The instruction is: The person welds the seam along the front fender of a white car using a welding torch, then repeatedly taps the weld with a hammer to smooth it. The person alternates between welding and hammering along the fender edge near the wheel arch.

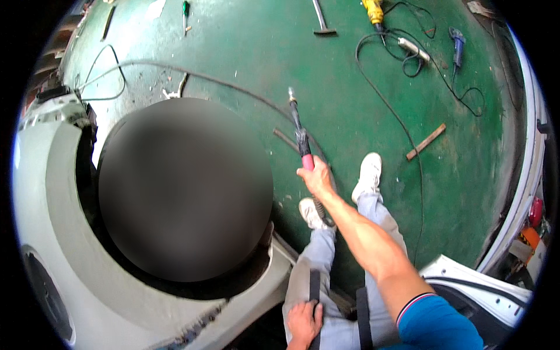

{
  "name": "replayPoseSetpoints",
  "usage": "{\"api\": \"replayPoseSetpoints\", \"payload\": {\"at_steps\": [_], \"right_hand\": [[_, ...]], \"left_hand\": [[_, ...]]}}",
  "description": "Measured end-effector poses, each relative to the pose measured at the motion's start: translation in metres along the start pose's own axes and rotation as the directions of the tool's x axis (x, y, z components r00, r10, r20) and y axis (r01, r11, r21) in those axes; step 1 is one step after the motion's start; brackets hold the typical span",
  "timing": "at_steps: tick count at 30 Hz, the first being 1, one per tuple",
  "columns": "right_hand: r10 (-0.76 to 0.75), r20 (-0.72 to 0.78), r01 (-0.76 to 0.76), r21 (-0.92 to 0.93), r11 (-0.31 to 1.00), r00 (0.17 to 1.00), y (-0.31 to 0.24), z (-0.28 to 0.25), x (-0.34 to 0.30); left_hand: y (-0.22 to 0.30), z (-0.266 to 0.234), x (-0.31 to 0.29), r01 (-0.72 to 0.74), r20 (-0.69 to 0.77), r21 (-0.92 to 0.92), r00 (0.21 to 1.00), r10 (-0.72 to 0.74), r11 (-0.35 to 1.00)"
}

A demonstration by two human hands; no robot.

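My right hand [317,176] is closed round the red part of a welding torch [302,140] with a black body and a metal nozzle. The nozzle points away from me over the green floor, and a ribbed cable hangs below my grip. My left hand [303,322] lies on my left thigh with its fingers stretched out, holding nothing. To the left is a pale car body panel [52,157] with a ragged, dark-stained seam along its lower edge. A large blurred round patch hides what is inside its arch.
A long dark hose [192,71] crosses the green floor [245,41]. Lying about are a green-handled screwdriver [185,10], a hammer [322,26], a yellow power tool [374,13], a blue power tool [458,46] and a brown bar [426,142]. A white panel [466,280] stands at my right.
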State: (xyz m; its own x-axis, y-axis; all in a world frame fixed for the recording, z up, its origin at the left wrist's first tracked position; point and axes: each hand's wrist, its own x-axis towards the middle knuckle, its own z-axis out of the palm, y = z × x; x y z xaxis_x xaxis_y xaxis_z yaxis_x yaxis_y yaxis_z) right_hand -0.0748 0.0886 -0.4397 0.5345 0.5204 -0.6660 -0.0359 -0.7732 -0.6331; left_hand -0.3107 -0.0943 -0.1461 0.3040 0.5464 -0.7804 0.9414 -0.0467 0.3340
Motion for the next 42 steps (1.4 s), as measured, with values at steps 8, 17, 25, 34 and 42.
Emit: {"api": "replayPoseSetpoints", "payload": {"at_steps": [8,17,25,34,42], "right_hand": [[0.376,-0.354,-0.337,0.170,0.926,0.856,-0.035,0.048,0.114],[0.019,0.205,-0.081,0.301,0.950,0.979,0.031,-0.014,0.086],[0.340,0.217,-0.400,0.596,0.696,0.915,0.106,-0.320,-0.077],[0.350,-0.154,-0.382,-0.337,0.860,0.924,0.047,-0.631,-0.053],[0.118,0.206,-0.098,-0.107,0.989,0.971,-0.223,-0.507,0.092]], "left_hand": [[0.045,-0.033,0.041,-0.008,-0.128,-0.035,0.992,0.004,0.999],[0.078,-0.047,0.059,0.135,0.036,0.008,0.990,-0.136,0.991],[0.133,-0.095,0.029,-0.021,-0.134,-0.084,0.991,0.009,0.996],[0.240,-0.263,-0.006,-0.256,-0.607,-0.552,0.776,-0.172,0.793],[0.194,-0.232,0.112,0.012,-0.394,-0.661,0.846,-0.360,0.751]]}}
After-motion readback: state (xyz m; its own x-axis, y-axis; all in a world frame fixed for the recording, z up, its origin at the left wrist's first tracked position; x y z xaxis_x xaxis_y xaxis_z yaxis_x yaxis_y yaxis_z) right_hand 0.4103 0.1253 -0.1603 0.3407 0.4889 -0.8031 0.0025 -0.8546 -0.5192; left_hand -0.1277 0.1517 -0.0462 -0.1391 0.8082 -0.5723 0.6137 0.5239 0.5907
